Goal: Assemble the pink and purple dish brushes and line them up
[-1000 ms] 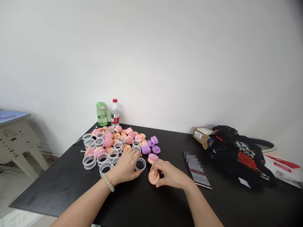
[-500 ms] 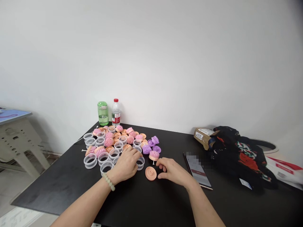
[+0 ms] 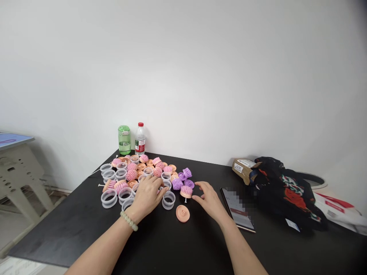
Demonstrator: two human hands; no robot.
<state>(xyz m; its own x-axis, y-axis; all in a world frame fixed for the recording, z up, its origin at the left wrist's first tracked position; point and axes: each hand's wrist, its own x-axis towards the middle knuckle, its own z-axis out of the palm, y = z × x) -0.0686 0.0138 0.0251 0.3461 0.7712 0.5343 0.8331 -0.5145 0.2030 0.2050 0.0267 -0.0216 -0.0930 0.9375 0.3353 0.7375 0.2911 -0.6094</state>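
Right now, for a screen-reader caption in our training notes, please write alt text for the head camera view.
A heap of pink, peach and purple plastic brush parts lies on a black tabletop; the left hand rests among clear plastic rings, and the open right hand is beside a pink-bristled brush head and a flat peach plastic disc.
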